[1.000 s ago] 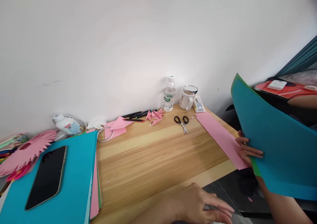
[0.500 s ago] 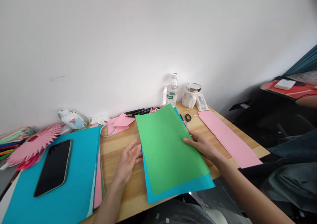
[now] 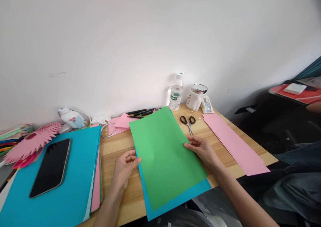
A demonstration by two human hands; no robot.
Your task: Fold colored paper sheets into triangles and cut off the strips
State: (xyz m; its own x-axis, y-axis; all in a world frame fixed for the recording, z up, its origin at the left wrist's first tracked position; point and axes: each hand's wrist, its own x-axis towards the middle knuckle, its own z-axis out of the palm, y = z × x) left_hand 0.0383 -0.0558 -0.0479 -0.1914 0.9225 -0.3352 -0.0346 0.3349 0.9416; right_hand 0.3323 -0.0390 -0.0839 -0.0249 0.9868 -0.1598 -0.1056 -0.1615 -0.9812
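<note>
A green sheet of paper (image 3: 165,156) lies over a blue sheet of paper (image 3: 184,197), whose lower strip and left edge show beneath it. My left hand (image 3: 125,166) pinches the left edge of the sheets, thumb on the green face and fingers beneath. On the opposite side my right hand (image 3: 202,150) grips the right edge, its thumb also on top. The sheets are slightly askew to each other, and their near end reaches past the table's front edge. Black-handled scissors (image 3: 188,123) rest just beyond my right hand.
At left, a phone (image 3: 51,168) lies on stacked blue paper (image 3: 77,183), beside a pink fringed paper piece (image 3: 35,141). Along the wall stand a water bottle (image 3: 176,93) and a white mug (image 3: 195,99). Pink strips (image 3: 235,143) lie at right; pens (image 3: 142,112) lie behind the sheets.
My left hand, previously apart with loose fingers, has closed on the sheets' left edge. The sheets have shifted left and toward me, uncovering the scissors. My right hand keeps its grip.
</note>
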